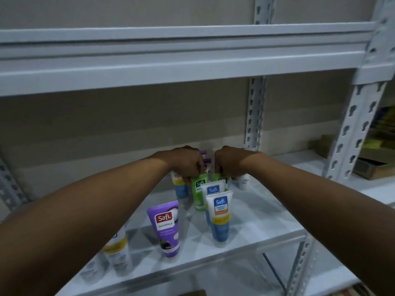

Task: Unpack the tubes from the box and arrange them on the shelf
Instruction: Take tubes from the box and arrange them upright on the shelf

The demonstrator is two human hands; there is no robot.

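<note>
A grey metal shelf (pixel 256 223) fills the view. Its upper beam (pixel 171 67) crosses above, and a slotted upright (pixel 352 129) stands at the right. Two bare forearms reach forward over the shelf board and meet near its back, knuckles up.

The left grip (pixel 188 165) is clenched on the crimped top of a green tube (pixel 199 194) marked "Safi". The right grip (pixel 229 164), just beside it, curls the same way on the top of a second green tube (pixel 218 179), which is mostly hidden.

The tubes stand cap-down on the shelf. Nearest is a purple tube (pixel 165 227) reading "Safi NATURALS". Right of it stands a white-and-blue tube (pixel 220 218) reading "Safi", with a second white-and-blue tube (pixel 212 190) close behind. Purple tube tops (pixel 204 155) show between the two grips. A blurred yellow-banded tube (pixel 117 251) stands at the lower left.
</note>
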